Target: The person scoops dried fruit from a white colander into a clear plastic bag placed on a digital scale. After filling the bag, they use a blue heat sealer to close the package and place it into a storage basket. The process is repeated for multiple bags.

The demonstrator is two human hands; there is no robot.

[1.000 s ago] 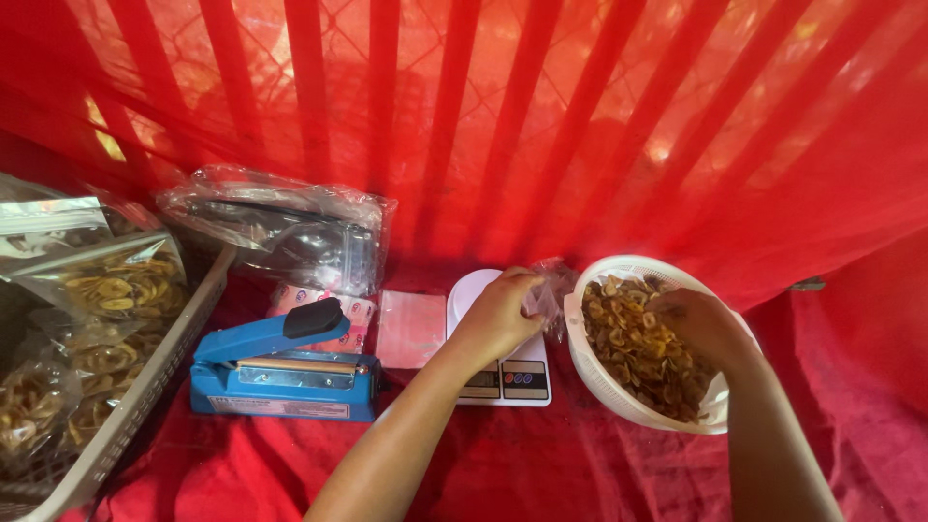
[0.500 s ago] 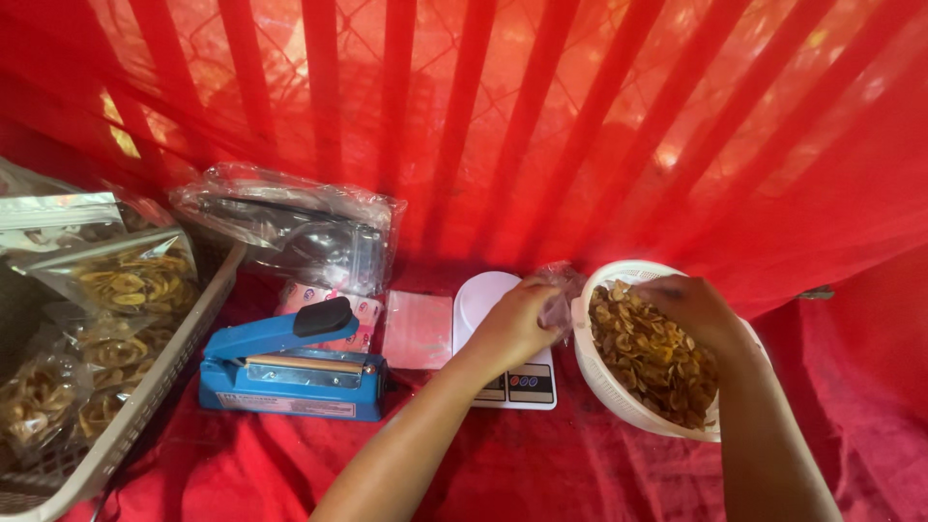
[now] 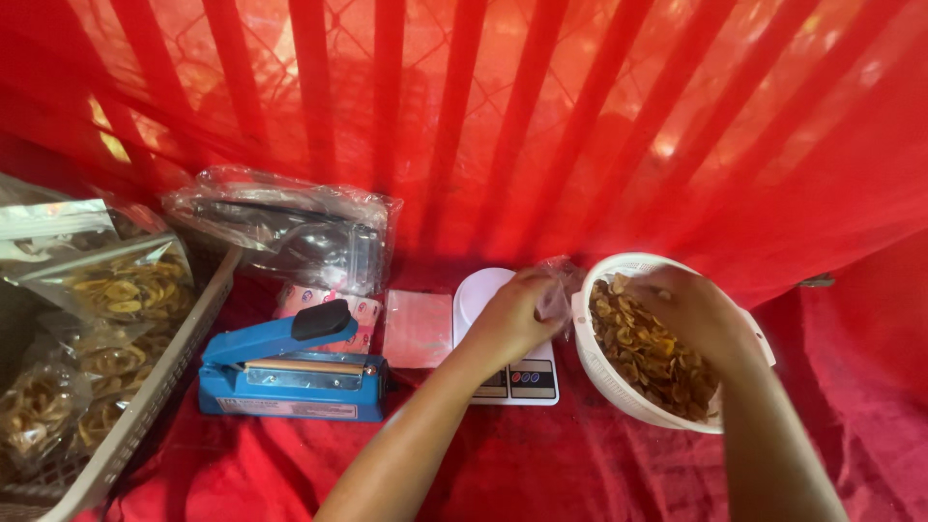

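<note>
A crumpled red cloth covers the surface and carries everything; under the left hand sits a white digital kitchen scale; beneath the right hand a white round plastic colander of fried chips; left of the left hand lie a pink flat packet, a blue heat sealer with a black knob, and farthest out a grey plastic basket of bagged chips.

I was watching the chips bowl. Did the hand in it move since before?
Yes, a little. The right hand has slid from the bowl's far right rim toward its middle, closer to the scale.
</note>
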